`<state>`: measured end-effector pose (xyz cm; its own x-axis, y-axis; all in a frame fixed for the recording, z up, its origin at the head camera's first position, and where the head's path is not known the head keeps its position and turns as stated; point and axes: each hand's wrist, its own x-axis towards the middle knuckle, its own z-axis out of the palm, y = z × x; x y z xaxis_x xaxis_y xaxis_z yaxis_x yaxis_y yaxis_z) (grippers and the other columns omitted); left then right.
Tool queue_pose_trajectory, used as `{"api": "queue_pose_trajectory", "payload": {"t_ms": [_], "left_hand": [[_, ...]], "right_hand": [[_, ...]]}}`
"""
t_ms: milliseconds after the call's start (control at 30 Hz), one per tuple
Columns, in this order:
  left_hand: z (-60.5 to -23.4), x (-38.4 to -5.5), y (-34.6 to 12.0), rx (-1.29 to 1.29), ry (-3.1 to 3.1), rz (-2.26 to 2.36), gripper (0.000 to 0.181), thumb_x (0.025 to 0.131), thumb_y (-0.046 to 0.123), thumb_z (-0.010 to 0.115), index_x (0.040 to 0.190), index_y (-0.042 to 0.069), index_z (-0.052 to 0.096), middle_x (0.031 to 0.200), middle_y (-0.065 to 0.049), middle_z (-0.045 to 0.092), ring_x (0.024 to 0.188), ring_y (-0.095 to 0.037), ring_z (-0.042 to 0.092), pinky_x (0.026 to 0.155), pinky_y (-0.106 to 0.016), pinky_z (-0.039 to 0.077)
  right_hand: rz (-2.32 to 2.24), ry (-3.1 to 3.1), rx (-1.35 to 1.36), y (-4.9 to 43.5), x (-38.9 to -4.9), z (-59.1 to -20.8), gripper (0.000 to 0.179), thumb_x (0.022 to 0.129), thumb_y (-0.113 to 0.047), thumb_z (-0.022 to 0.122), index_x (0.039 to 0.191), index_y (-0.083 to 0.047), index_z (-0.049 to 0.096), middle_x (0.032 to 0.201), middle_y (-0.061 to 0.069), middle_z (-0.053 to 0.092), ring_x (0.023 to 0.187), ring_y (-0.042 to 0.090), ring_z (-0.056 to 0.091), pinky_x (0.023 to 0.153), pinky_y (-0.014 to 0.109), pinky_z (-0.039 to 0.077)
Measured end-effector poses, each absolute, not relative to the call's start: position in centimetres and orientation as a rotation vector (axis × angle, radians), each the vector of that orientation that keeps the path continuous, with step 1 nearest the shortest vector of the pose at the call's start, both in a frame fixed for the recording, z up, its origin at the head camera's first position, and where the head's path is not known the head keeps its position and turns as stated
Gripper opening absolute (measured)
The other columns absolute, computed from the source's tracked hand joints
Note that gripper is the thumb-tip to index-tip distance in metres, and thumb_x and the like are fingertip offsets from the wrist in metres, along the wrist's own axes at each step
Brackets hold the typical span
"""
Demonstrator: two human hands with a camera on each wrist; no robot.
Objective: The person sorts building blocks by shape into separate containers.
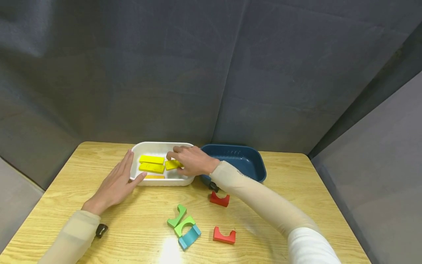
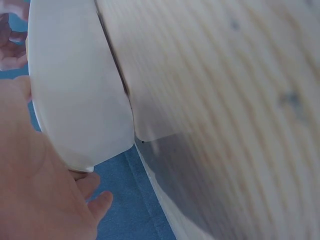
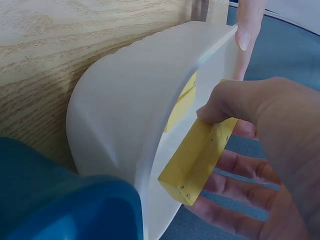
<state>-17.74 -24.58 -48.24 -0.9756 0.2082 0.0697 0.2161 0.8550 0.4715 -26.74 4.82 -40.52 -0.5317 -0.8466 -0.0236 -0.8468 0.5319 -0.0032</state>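
Observation:
My right hand (image 1: 194,160) pinches a yellow rectangular block (image 3: 197,157) between thumb and fingers, over the right part of a white tray (image 1: 174,182). Inside that tray lie two more yellow blocks (image 1: 151,167) side by side, and an orange-yellow block (image 1: 155,177) partly hidden by the front wall. At the tray's left end rests my left hand (image 1: 115,183), fingers straight along the rim and thumb across the front edge. In the left wrist view, the left hand (image 2: 45,185) lies against the tray's outer wall (image 2: 80,85), its fingertips at the corner.
A dark blue tray (image 1: 260,165) stands right of the white one, partly behind my right forearm. Nearer on the wooden table (image 1: 138,227) lie two red arch blocks (image 1: 224,236), two green arch blocks (image 1: 177,218) and a blue curved block (image 1: 189,238). A dark cloth (image 1: 165,73) hangs behind.

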Motion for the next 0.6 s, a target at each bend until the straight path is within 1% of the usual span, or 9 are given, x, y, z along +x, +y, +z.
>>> {"api": "queue_pose_trajectory", "payload": {"t_ms": [167,233,367,467,600], "left_hand": [[-48.20,-17.78,-24.58,-0.349,-3.012,-0.770,0.100,0.109,0.066,0.043,0.171,0.005,-0.007,0.179,-0.011,-0.012,0.163,-0.047,0.010,0.128,-0.068,0.016],[-48.22,-17.83,-24.60,-0.349,-3.011,-0.771,0.100,0.109,0.066,0.043,0.171,0.006,-0.007,0.179,-0.010,-0.013,0.163,-0.046,0.010,0.128,-0.068,0.016],[-48.31,-17.95,-24.65,-0.344,-3.009,-0.767,0.100,0.109,0.066,0.043,0.171,0.006,-0.007,0.180,-0.011,-0.012,0.163,-0.046,0.010,0.128,-0.068,0.016],[-48.37,-18.00,-24.63,-0.346,-3.010,-0.765,0.100,0.109,0.066,0.043,0.171,0.005,-0.007,0.179,-0.011,-0.012,0.163,-0.047,0.010,0.128,-0.068,0.016],[-48.43,-18.05,-24.59,-0.353,-3.009,-0.766,0.100,0.109,0.066,0.043,0.171,0.005,-0.007,0.179,-0.010,-0.013,0.163,-0.046,0.010,0.128,-0.068,0.016]], "right_hand": [[0.012,2.729,-1.496,4.80,-26.80,-40.57,0.041,0.099,-0.024,0.073,0.139,-0.021,0.064,0.123,0.002,0.066,0.090,0.015,0.061,0.068,0.022,0.049],[0.013,2.728,-1.487,4.81,-26.87,-40.63,0.041,0.100,-0.024,0.073,0.140,-0.021,0.064,0.123,0.002,0.066,0.092,0.016,0.061,0.070,0.023,0.051],[-0.004,2.730,-1.459,4.90,-26.92,-40.67,0.046,0.099,-0.025,0.075,0.143,-0.019,0.063,0.128,0.003,0.065,0.100,0.017,0.064,0.078,0.026,0.056],[-0.027,2.736,-1.438,5.06,-26.87,-40.51,0.048,0.099,-0.027,0.075,0.144,-0.017,0.063,0.132,0.004,0.064,0.106,0.018,0.065,0.081,0.028,0.058],[-0.051,2.746,-1.439,5.34,-26.72,-40.09,0.043,0.101,-0.028,0.073,0.142,-0.017,0.064,0.134,0.004,0.064,0.107,0.016,0.066,0.079,0.027,0.058]]}}
